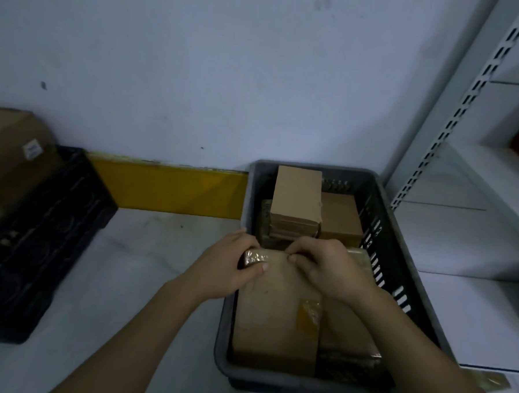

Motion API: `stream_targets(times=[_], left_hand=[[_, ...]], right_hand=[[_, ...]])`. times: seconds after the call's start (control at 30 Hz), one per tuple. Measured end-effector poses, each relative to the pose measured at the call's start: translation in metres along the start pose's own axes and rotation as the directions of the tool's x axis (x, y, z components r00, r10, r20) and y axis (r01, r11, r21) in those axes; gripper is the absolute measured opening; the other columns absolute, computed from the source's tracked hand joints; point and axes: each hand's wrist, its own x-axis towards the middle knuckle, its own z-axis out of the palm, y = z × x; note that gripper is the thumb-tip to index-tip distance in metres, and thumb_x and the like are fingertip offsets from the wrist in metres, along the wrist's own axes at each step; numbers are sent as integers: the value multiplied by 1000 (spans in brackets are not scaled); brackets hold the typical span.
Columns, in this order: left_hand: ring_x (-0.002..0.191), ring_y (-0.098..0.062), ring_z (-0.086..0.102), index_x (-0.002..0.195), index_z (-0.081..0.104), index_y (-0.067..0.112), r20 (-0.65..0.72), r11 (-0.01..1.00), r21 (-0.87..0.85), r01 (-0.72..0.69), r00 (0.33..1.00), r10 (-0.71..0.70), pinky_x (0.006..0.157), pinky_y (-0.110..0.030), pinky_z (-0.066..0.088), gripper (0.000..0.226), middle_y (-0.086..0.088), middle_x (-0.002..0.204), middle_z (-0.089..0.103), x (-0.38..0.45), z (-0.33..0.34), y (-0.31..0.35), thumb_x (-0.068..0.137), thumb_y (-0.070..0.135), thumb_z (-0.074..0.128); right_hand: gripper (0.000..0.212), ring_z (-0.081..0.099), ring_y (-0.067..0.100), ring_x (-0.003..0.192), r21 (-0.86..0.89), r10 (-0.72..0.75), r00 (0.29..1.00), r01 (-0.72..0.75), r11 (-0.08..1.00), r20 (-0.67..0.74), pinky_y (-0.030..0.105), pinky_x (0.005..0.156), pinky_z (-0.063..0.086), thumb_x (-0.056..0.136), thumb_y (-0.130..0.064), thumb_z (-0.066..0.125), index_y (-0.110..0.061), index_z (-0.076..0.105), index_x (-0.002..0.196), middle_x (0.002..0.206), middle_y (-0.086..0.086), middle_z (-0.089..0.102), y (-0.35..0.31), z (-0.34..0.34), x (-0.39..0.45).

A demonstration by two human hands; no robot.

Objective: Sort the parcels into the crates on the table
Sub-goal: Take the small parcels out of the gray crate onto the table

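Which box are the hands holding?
The big flat box at the near end of the grey crate. Both hands grip its far edge; the other boxes sit untouched behind it.

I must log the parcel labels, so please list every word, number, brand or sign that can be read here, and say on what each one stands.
No text can be read in this view.
White label on the cardboard box in the black crate: print too small and blurred to read.
Yellowish sticker on the parcel held by both hands in the grey crate: no legible text.
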Motion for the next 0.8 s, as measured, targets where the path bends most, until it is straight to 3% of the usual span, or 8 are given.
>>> stream_targets(times=[0.1,0.17,0.23,0.3,0.4,0.57,0.7,0.8], left_hand=[[120,-11,56,118,59,29,8,995,-100,-14,1000,15,94,-37,51,29,6,120,64,-1,-2,13,103,54,62],[99,-13,64,118,57,33,-20,977,-214,-19,1000,15,80,-38,55,25,7,108,66,1,-5,22,104,54,61],[94,-13,68,123,53,37,-43,941,-339,5,999,-21,75,-33,57,30,6,109,66,5,-13,30,103,60,56],[99,-9,66,127,47,41,-52,910,-409,65,994,-95,76,-27,54,37,8,116,63,9,-22,42,99,64,47],[106,-11,62,130,42,34,-77,905,-415,92,988,-136,89,-38,55,37,3,123,59,19,-20,53,103,59,42],[138,-7,48,156,31,35,-146,822,-562,88,968,-204,113,-40,49,91,18,153,39,31,-20,60,83,68,72],[143,-2,48,157,46,38,-109,869,-495,11,991,-75,121,-39,43,77,23,151,52,35,-19,64,90,60,77],[159,-1,19,162,25,56,-52,891,-453,-27,999,4,130,-50,26,92,18,172,26,34,-19,63,85,77,69]], right_hand=[[17,66,-5,98,1,22,999,-22,1000,-48,20,82,52,106,-23,67,-36,77,109,103,-21,75,-3,-14,-5],[16,67,-4,95,26,44,991,-41,999,-125,22,83,54,106,-22,67,-31,79,105,100,-20,76,-6,-29,-7],[16,70,0,88,84,87,969,-70,994,-230,26,80,59,106,-21,67,-28,80,100,92,-16,77,-11,-48,-6],[16,73,6,80,210,156,946,-97,973,-285,32,77,64,105,-20,68,-25,80,97,87,-10,78,-20,-63,-4],[13,71,3,86,147,114,938,-69,987,-327,36,83,63,105,-28,67,-26,80,104,92,-12,77,-32,-60,-7],[31,60,-12,108,62,64,939,-46,997,-338,16,91,52,98,-38,73,-37,72,129,112,-34,63,-27,-48,-27],[23,62,-14,105,297,230,858,-96,950,-459,9,84,50,99,-27,77,-48,75,109,103,-36,70,-20,-58,-29],[26,64,-14,101,362,272,824,-88,928,-497,5,78,49,98,-26,78,-52,75,100,97,-40,72,-19,-73,-28]])
